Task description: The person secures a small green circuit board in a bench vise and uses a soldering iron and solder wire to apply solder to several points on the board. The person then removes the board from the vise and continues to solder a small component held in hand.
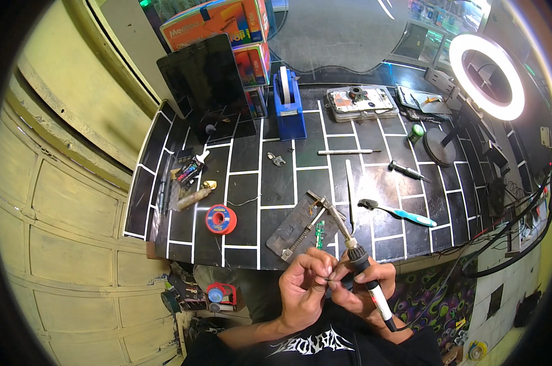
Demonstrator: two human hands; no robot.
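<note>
Close to my body, my left hand is closed, its thumb and finger pinching a tiny dark piece too small to name. My right hand grips a soldering iron with a black and white handle; its metal barrel slants up and left over the bench holder. The right fingertips also meet the left ones at the tiny piece. Just beyond the hands lies a dark board holder with a metal clamp rod. A narrow green circuit board rests on it, beneath the iron's left side.
A solder spool sits left. Right of the holder are a thin metal tool, a toothbrush and a screwdriver. Behind stand a blue tape dispenser, a black screen and a lit ring light. Cables hang right.
</note>
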